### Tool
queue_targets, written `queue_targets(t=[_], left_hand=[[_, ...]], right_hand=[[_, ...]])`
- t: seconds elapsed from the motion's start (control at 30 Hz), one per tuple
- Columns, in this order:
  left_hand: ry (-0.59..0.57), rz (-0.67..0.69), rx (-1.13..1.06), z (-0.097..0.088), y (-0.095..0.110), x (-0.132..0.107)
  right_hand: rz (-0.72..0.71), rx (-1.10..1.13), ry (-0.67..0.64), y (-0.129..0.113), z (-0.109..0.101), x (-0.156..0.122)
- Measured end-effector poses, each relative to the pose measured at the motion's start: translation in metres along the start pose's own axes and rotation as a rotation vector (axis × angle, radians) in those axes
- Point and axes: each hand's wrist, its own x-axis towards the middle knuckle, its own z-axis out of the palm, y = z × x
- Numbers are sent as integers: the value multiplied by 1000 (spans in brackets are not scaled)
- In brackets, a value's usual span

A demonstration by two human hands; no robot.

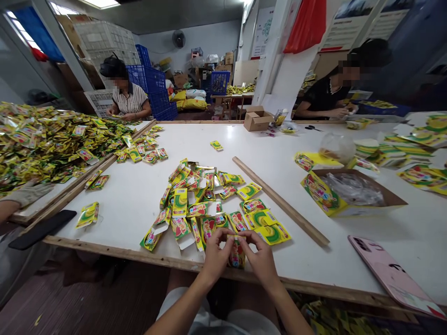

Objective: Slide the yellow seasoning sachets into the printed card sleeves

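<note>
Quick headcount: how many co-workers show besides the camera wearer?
3: one in a striped top at the back left; one in a black top at the back right; one at the left edge, shown by a gloved hand. Others may be hidden.

I see a long white counter (pixel 188 139) with brown wooden edges (pixel 122 254), a pale back wall (pixel 216 42) with a round black fan (pixel 179 39), a bright ceiling light (pixel 102 3) and a dark brown floor (pixel 52 298).
</note>
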Motion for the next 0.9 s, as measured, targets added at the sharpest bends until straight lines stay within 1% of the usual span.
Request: queue_targets(t=[0.13,0.23,0.3,0.33,0.37,0.4,0.43,0.47,0.53,0.6,0.63,0.67,0.7,0.73,0.8,0.83,0.9], left_hand=[[2,13,33,-1,-1,0],[-45,75,68,-5,-1,-5],[-72,107,84,-7,0,-10],[-81,114,85,-8,1,-12],[-86,112,76,-9,1,-14],[-89,103,58,-10,2,-16],[-88,86,36,-10,1,-17],[-80,63,18,-10,1,-18],[-45,13,20,-10,-1,-18],[-23,-22,75,-8,-3,-16],[-26,-25,104,-7,-3,-15],[-35,-18,128,-6,-3,-15],[-47,-4,146,-5,-2,-14],[-55,14,159,-4,-2,-14],[-55,41,179,-4,-1,-15],[-50,46,187,-5,-1,-16],[-36,48,200,-7,-2,-18]], right_hand=[[28,64,0,5,0,-2],[11,133,-21,11,8,-9],[13,157,-40,10,12,-14],[15,151,-34,8,10,-16],[15,126,-17,5,3,-18],[16,80,8,1,-8,-21],[21,10,33,-2,-26,-24],[26,-78,49,-4,-49,-27],[46,-294,36,-2,-106,-30],[-13,-511,13,10,-160,-28],[-29,-592,42,18,-179,-24],[-27,-658,72,28,-192,-18],[-31,-720,106,38,-197,-10],[-32,-783,141,49,-195,0],[-8,-944,189,70,-177,24],[35,-1036,198,80,-164,37],[170,-1184,187,97,-142,64]])
